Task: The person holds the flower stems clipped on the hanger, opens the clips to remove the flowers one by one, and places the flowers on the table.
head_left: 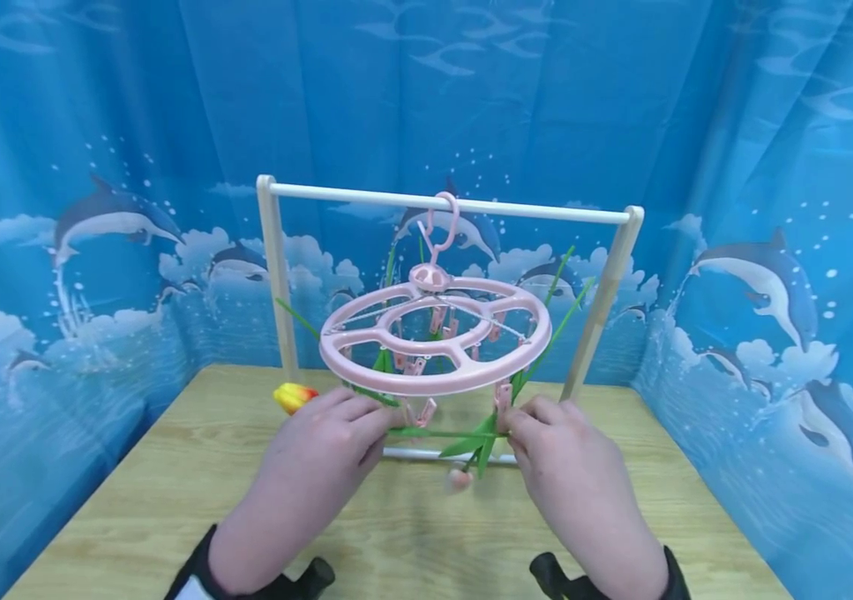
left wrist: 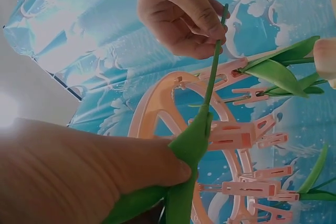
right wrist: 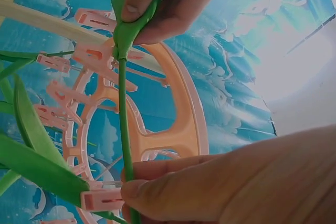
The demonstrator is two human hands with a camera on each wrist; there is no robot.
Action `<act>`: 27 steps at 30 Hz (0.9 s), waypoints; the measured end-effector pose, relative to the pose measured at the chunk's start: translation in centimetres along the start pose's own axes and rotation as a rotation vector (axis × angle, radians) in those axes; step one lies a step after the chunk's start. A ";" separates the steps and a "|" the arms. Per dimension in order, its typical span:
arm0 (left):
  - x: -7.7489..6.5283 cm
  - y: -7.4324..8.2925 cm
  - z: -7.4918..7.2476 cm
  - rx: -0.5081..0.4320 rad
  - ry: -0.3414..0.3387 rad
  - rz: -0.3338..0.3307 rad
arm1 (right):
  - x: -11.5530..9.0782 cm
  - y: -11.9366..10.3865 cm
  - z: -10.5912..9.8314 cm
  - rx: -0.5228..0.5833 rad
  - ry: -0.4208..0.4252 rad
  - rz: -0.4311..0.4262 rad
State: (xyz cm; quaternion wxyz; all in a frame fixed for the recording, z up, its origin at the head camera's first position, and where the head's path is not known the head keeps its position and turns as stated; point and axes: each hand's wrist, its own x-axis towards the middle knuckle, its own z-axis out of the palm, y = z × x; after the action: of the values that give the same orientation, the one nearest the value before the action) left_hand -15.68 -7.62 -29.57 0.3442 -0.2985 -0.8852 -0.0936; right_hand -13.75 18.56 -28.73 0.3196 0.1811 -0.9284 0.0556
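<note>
Between both hands an artificial tulip stretches sideways, its yellow-red bloom [head_left: 293, 397] beyond my left hand [head_left: 332, 442]. That hand pinches it at the green leaves [left wrist: 190, 140], just below the bloom. The thumb and fingers of my right hand [head_left: 565, 446] pinch the bare stem [right wrist: 124, 114] near its end. The stem passes under the front rim of a round pink clip hanger [head_left: 389, 382]. Right at my right fingertips hangs a pink clothespin [right wrist: 100, 201], beside another flower's green leaves [right wrist: 42, 169]. A pale pink tulip [head_left: 460, 479] hangs head down below the stem.
The hanger's hook [head_left: 451, 218] sits over the white bar [head_left: 351, 196] of a wooden-legged rack [head_left: 276, 275] on a wood-grain table [head_left: 172, 500]. Several more green stems hang in clips around the ring. A blue dolphin-print curtain [head_left: 426, 100] encloses the back and sides.
</note>
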 end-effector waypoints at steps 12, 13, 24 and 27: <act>0.0 0.3 1.1 0.047 -0.175 -0.066 | 0.5 0.0 0.7 -0.030 -0.158 0.026; 0.0 0.3 1.2 0.045 -0.186 -0.071 | 0.6 0.0 0.8 -0.033 -0.174 0.028; 0.2 -0.1 1.6 -0.016 -0.297 -0.025 | 0.8 0.1 1.5 -0.058 -0.239 0.028; 0.2 -0.1 1.8 -0.019 -0.309 -0.025 | 0.7 0.1 1.7 -0.058 -0.234 0.012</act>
State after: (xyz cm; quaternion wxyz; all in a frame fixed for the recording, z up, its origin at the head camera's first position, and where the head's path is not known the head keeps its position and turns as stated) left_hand -16.81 -6.95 -30.78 0.1999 -0.3014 -0.9304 -0.0592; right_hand -15.30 18.07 -29.59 0.2140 0.1716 -0.9616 0.0093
